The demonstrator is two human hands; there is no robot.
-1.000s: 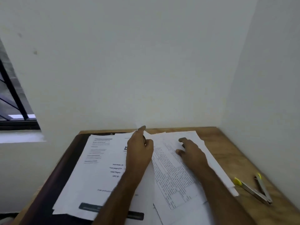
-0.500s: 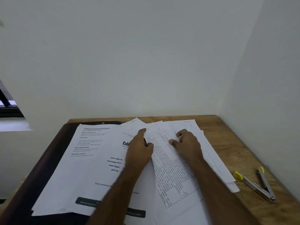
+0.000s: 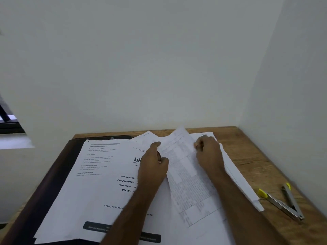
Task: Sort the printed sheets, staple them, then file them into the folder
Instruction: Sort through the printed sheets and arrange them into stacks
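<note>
Several printed sheets lie spread over the desk. A cover sheet with order details covers the left side, on top of a dark folder. A sheet printed with a table lies in the middle, its far edge lifted off the pile. My right hand grips that sheet's far right edge with curled fingers. My left hand rests on the cover sheet beside the table sheet's left edge, forefinger stretched out, other fingers curled. More white sheets lie under my right arm. A stapler with yellow tips lies open at the right.
The wooden desk stands in a corner, white walls behind and to the right. A window frame shows at the far left. The dark folder reaches the desk's left edge.
My right hand has curled round the table sheet's far edge and lifted it off the pile. The left hand has stayed beside it. The head camera has shifted slightly.
</note>
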